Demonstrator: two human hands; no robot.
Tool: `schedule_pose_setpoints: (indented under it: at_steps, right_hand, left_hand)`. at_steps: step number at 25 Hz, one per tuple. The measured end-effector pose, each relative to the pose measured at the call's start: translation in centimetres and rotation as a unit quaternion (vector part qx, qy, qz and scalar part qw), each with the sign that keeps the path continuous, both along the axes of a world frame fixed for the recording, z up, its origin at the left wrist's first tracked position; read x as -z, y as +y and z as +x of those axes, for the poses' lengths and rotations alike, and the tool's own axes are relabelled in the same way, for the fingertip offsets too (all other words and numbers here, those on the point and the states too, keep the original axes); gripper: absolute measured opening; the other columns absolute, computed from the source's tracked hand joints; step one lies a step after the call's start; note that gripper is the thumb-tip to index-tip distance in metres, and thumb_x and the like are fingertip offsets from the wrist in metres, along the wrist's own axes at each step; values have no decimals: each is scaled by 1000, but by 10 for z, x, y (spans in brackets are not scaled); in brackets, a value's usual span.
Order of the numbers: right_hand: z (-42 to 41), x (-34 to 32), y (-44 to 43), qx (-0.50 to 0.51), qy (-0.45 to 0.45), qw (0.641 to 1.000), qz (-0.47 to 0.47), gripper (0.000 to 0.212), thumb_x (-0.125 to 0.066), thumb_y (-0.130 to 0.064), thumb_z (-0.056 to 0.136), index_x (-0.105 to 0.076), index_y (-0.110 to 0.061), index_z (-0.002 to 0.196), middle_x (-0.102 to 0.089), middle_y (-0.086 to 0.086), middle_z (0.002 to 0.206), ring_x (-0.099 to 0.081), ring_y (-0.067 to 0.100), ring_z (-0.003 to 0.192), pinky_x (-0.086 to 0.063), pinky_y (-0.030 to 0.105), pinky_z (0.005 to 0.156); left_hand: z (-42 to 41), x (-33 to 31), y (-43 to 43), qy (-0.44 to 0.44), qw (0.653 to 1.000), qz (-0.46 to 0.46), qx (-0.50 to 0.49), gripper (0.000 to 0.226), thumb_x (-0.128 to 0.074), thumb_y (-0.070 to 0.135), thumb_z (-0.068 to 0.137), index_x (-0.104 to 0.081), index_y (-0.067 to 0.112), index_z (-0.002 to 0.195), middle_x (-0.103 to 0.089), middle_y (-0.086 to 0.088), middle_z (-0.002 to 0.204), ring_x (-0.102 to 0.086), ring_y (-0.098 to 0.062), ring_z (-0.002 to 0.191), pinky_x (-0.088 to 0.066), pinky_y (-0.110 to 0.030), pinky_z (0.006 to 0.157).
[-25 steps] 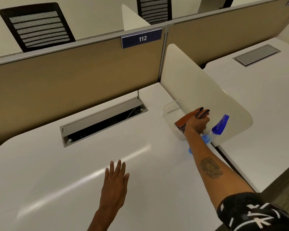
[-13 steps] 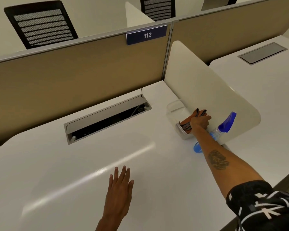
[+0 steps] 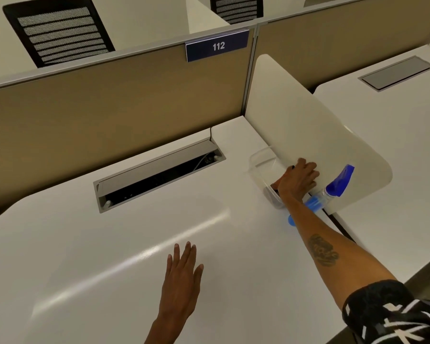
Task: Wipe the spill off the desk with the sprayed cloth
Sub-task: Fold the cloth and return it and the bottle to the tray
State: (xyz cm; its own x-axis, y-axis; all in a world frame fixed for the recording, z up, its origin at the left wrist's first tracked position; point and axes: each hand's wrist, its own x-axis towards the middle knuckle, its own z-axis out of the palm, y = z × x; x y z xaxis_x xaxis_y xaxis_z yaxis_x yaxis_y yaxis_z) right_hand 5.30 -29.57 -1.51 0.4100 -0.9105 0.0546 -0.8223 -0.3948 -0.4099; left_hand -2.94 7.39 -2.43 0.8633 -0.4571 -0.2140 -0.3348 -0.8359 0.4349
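L hand (image 3: 181, 276) lies flat on table (image 3: 85, 256) at 6 o'clock, fingers straight, close together, holding nothing. R hand (image 3: 297, 181) at 2 o'clock is in clear bin (image 3: 257, 157) beside divider (image 3: 296, 115), fingers curled over cloth (image 3: 274, 186). Only a dark sliver shows, so can't tell if it's gripped. Blue spray bottle (image 3: 338, 186) stands just at R hand's 3 o'clock.

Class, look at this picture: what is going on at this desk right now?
A person's right hand reaches into a clear container by the side divider, covering a dark cloth; whether it grips the cloth is unclear. A blue spray bottle is just beside it. The left hand is spread flat, open, over the white desk. No wiping yet.
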Motion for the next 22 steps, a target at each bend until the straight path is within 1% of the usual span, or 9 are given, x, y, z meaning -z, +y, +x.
schedule_pose_setpoints:
  at_steps: [2,4,6,9,11,15,18,21,22]
  right_hand:
    - [0,8,-6,-123,51,991,-11,38,-61,-2,90,-56,-1,127,-51,22,130,-48,38,119,-47,45,98]
    - [-4,16,-10,-184,106,977,3,37,-58,-9,94,-56,3,129,-50,22,134,-44,39,127,-42,45,107]
    - [-6,21,-12,-155,113,981,40,42,-54,-16,98,-50,8,132,-46,24,140,-45,40,130,-41,45,110]
    - [-8,21,-7,-114,104,982,108,50,-54,-15,100,-39,16,135,-40,31,143,-53,38,122,-49,33,99]
    - [-9,22,-10,-96,80,984,126,47,-50,-16,101,-39,15,135,-41,31,142,-56,35,120,-49,29,96]
    - [-15,14,-10,-81,21,979,186,34,-46,-15,102,-54,4,129,-55,18,133,-57,27,121,-48,30,97]
    - [-20,13,-1,-128,58,975,173,30,-41,-14,104,-58,-1,125,-60,13,129,-60,22,118,-50,27,96]
    - [-32,1,19,-49,-135,967,209,25,-49,-8,96,-59,-1,118,-58,16,122,-59,29,112,-51,38,96]
    - [-37,-2,27,-47,-141,972,179,26,-51,-7,92,-57,0,117,-58,18,119,-58,31,108,-51,41,91]
  left_hand:
    - [-1,2,-4,-3,1000,4,10,55,-27,36,108,-14,19,159,-6,7,168,21,-12,148,15,-26,120]
    - [-3,3,-8,0,1000,0,16,54,-27,36,108,-15,20,159,-6,8,168,21,-11,148,16,-25,120]
    - [-3,5,-10,9,1000,-9,14,54,-27,37,108,-16,22,158,-7,9,167,21,-10,148,16,-24,120]
    - [0,9,-10,3,1000,15,17,55,-23,39,107,-15,22,159,-5,8,168,21,-13,150,15,-27,122]
    - [3,7,-11,-10,998,53,23,60,-10,44,104,-10,21,159,0,7,168,21,-17,151,16,-31,124]
    - [5,3,-13,-25,996,81,37,99,36,61,77,-1,20,159,12,5,165,25,-22,150,20,-32,121]
    - [4,-1,-15,-29,995,91,38,103,40,61,73,1,19,159,14,3,165,25,-23,150,23,-32,120]
    - [-2,-7,-14,-26,995,91,40,94,28,61,81,-1,17,159,10,1,166,24,-23,151,25,-29,117]
    - [-5,-9,-13,-25,994,93,42,91,24,59,82,-1,17,159,10,0,167,24,-23,150,27,-28,116]
